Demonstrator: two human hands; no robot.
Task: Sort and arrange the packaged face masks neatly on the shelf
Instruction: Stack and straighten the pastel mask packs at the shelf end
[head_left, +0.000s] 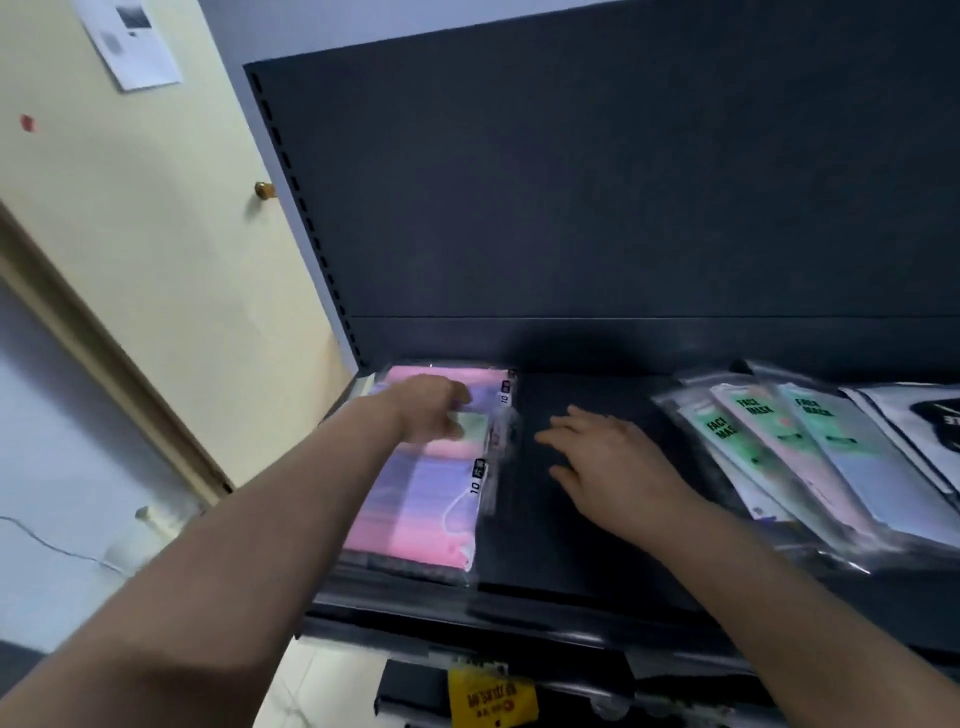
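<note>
A stack of clear packs with pink and purple masks (426, 499) lies at the left end of the black shelf (571, 597). My left hand (434, 408) rests on the stack's far part, fingers curled over a pale green pack (472, 426); the view is blurred, so the grip is unclear. My right hand (608, 457) hovers over the bare middle of the shelf, fingers spread, holding nothing. To the right, several overlapping packs labelled FACE MASK (810, 457) fan out in green, pink and pale blue.
A black-and-white pack (930, 421) lies at the far right edge. The shelf's dark back panel (623, 208) rises behind. A cream door (156, 260) stands left of the shelf. A yellow tag (491, 696) hangs below the shelf front.
</note>
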